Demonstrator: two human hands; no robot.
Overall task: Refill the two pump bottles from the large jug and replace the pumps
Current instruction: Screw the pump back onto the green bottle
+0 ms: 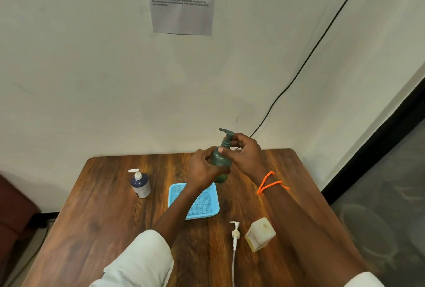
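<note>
Green bottle (pixel 220 163) held above the blue basket (pixel 208 206)
Your left hand (pixel 203 168) wraps its body; right hand (pixel 245 152) fingers pinch the pump (pixel 227 136): cross-threading risks leaks

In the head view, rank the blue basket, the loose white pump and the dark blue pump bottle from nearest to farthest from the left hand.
1. The blue basket, just below the left hand, under the forearm.
2. The dark blue pump bottle, standing off to that hand's left.
3. The loose white pump, lying near the table's front edge, beside the large jug.
</note>
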